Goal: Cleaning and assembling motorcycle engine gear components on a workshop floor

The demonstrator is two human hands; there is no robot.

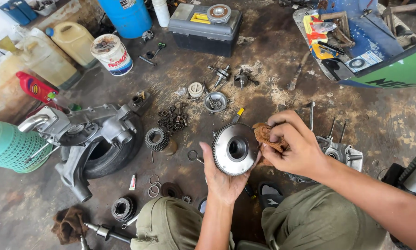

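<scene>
My left hand (223,178) cradles a round toothed metal gear hub (235,149) from below, its open bore facing up. My right hand (297,146) pinches a crumpled brown rag (267,135) against the hub's right rim. Both hands are held over a stained concrete floor, above my knees in olive trousers (171,224).
An engine casing (85,127) lies on a small tyre (107,155) at left. Loose gears (157,139), bearings and washers (154,187) lie scattered ahead. A grey toolbox (204,28), a blue drum (127,16), jerrycans (73,41) and a white paint tub (111,54) stand behind. A second casing (340,153) sits at right.
</scene>
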